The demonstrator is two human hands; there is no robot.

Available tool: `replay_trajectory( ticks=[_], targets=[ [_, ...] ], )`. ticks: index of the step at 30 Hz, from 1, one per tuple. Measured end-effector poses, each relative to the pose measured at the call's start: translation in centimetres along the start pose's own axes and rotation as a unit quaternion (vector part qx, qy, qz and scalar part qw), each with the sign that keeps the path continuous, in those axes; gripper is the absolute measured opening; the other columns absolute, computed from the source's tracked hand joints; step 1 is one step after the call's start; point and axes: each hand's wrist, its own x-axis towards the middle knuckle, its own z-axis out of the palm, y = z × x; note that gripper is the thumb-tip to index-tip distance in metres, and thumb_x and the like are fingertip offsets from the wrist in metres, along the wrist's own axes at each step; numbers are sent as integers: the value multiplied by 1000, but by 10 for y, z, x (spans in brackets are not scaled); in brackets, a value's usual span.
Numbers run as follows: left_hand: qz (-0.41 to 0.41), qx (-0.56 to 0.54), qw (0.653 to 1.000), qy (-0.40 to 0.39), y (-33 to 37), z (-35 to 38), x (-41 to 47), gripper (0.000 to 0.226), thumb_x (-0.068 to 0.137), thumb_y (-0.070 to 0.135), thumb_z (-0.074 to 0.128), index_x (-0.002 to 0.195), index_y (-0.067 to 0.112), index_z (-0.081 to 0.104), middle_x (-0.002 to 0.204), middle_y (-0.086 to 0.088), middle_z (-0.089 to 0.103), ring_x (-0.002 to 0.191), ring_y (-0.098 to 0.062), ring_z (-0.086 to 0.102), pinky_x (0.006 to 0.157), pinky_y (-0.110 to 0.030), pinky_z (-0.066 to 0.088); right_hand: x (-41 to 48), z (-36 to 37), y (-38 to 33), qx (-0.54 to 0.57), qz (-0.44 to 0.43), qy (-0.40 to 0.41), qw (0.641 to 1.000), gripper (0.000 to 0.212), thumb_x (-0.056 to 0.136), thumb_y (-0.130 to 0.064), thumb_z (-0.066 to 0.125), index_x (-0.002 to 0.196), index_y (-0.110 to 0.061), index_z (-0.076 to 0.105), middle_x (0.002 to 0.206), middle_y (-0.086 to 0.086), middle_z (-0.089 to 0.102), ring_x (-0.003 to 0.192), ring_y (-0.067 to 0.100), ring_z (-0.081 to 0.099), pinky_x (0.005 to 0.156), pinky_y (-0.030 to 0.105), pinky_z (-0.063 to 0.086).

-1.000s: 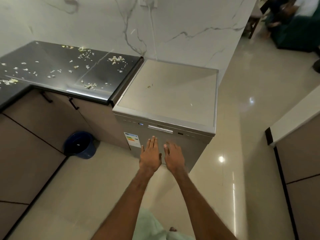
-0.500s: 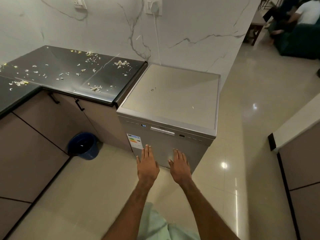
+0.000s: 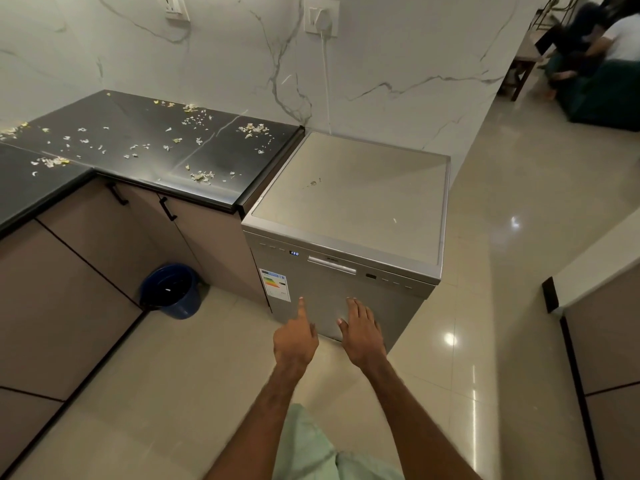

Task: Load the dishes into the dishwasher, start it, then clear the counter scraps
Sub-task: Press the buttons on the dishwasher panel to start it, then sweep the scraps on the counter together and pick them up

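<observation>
Head view, looking down on a closed dishwasher that stands against the end of the dark tabletop. The door is shut, so no dishes can be seen and the load cannot be checked. A small display on the control strip is lit, to the left of the handle.

Both hands are empty and low in front of the door. The left hand has only its index finger extended, just beside the energy label, with the other fingers curled in. The right hand is spread wide. Whether either hand touches the door cannot be told.

Likely hazards:
- **Wrong control.** The pointing finger is well below the control strip, and the markings there are faint. A hurried press could land on the wrong control or miss altogether, so the cycle would not start.
- **Unlatched door.** A door not fully latched would have the same result.
- **Spilled scraps.** Scraps are scattered widely over the tabletop, and a few bits lie on the dishwasher's lid. The blue bin stands on the floor, back from the tabletop's edge, so scraps swept straight off would probably fall on the tiles.
</observation>
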Motion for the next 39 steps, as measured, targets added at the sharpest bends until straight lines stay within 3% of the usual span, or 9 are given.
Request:
replay_trajectory(
  ticks=[2,5,8,10,24,39],
  targets=[
    [-12,1,1000,-1,-8,5,2,66,103,37,37,158,21,4,103,-6,69,89,-22,67,75,-34,53,4,-1,-4,2,-6,7,1000,60,105,-42,36,157,-18,19,163,4,21,149,23,20,118,42,24],
    [-13,-23,1000,-10,-21,8,14,66,102,34,40,158,19,9,117,-8,65,103,-24,64,81,-36,52,10,1,-12,1,-10,17,1000,58,105,-40,38,156,-18,21,162,3,23,149,22,21,117,42,26],
    [4,-46,999,7,-41,3,35,66,101,32,42,158,14,12,158,-7,32,143,-23,35,107,-38,41,21,10,-30,10,-7,17,1000,58,104,-40,40,155,-18,22,162,3,24,148,22,22,117,42,26],
    [16,-44,999,2,-55,-2,49,68,102,33,40,158,13,8,165,-3,12,151,-22,15,118,-40,30,30,18,-45,9,-8,10,1000,59,104,-41,40,156,-19,21,162,3,23,149,22,21,118,43,25],
    [94,-32,995,19,-157,-75,167,71,101,28,44,158,13,5,166,-1,6,152,-22,9,120,-46,24,126,53,-182,46,8,86,995,59,102,-38,45,154,-15,27,160,5,28,148,22,23,116,44,27],
    [37,-96,995,17,-246,-106,240,71,103,31,40,158,17,-2,166,1,-4,152,-18,-2,124,-45,13,231,88,-278,52,-46,119,990,53,102,-33,49,148,-10,38,156,8,36,146,22,30,120,38,24]
  ],
)
